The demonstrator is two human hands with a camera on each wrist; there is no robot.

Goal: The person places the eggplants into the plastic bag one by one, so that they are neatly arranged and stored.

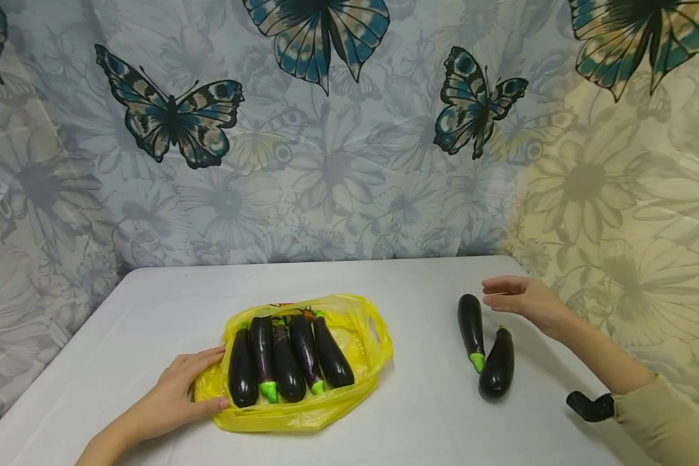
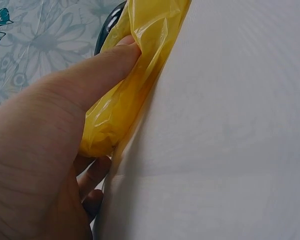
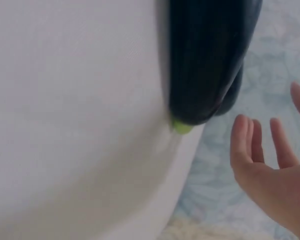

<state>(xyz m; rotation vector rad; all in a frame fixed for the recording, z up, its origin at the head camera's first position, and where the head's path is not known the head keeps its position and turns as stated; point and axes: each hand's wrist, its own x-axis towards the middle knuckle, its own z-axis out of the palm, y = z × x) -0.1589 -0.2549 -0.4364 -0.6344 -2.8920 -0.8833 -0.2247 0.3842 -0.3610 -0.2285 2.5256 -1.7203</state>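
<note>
A yellow plastic bag (image 1: pixel 355 395) lies on the table with several dark eggplants (image 1: pixel 288 362) side by side in its opening, some with green caps toward me. My left hand (image 1: pixel 175 395) holds the bag's left end; in the left wrist view the thumb lies along the yellow plastic (image 2: pixel 140 60) and the fingers are on the other side. Two more eggplants are at the right: one (image 1: pixel 471 330) points its green cap toward me, the other (image 1: pixel 498 366) lies close beside it. My right hand (image 1: pixel 524 301) hovers just right of them, fingers extended, holding nothing.
The white table (image 1: pixel 419 414) ends at a wall covering (image 1: pixel 338 194) printed with flowers and butterflies. A black object (image 1: pixel 591 406) juts out by the right sleeve's cuff. Bare tabletop lies between the bag and the two eggplants.
</note>
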